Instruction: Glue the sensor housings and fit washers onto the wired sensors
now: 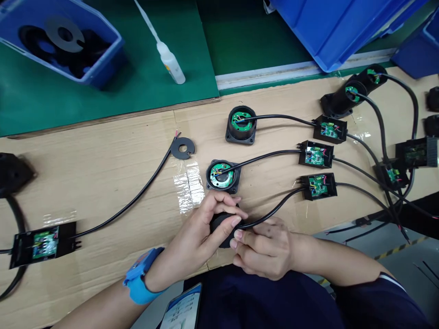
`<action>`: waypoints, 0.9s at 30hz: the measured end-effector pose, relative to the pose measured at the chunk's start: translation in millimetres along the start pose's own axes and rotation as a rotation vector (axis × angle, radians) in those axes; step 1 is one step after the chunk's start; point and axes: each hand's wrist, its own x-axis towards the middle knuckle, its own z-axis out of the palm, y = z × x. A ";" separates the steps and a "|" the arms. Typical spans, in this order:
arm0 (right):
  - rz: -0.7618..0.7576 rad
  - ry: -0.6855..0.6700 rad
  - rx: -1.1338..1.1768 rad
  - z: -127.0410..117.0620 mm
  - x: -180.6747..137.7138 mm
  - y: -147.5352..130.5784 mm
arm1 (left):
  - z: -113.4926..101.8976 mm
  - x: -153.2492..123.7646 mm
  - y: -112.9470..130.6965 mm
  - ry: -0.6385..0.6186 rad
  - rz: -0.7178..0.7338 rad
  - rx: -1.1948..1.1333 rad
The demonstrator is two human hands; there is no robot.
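Observation:
My left hand (202, 233) and my right hand (264, 249) meet at the near edge of the cardboard sheet, both closed on a round black housing (222, 225) that is mostly hidden by the fingers. A black cable (274, 208) runs from that housing to a small open black box with a green circuit board (318, 186). Just beyond my left fingers lies another round housing with its green board showing (222, 176). A blue wristband (140, 276) sits on my left wrist.
Two more housings with boards and cable boxes (241, 123) (315, 154) lie farther back. A black washer on a cable end (183, 147) and a box (41, 243) lie left. A glue bottle (171, 61) and a blue bin of black washers (65, 39) stand on the green mat.

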 end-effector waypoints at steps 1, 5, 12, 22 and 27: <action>0.000 0.011 -0.003 0.3 0.0 0.3 | 0.2 0.9 0.6 0.003 0.006 0.007; 0.004 -0.006 -0.004 -0.3 0.9 1.5 | 2.8 1.4 3.4 0.026 0.033 0.025; 0.005 -0.058 -0.034 -5.0 1.1 2.2 | 0.0 -5.1 2.5 0.014 0.023 0.025; 0.036 -0.057 -0.022 -6.3 1.8 0.0 | -18.3 -27.3 -16.9 0.154 0.596 0.591; 0.028 -0.079 -0.030 -3.6 1.0 0.8 | -19.8 -21.9 -11.6 0.046 0.598 0.731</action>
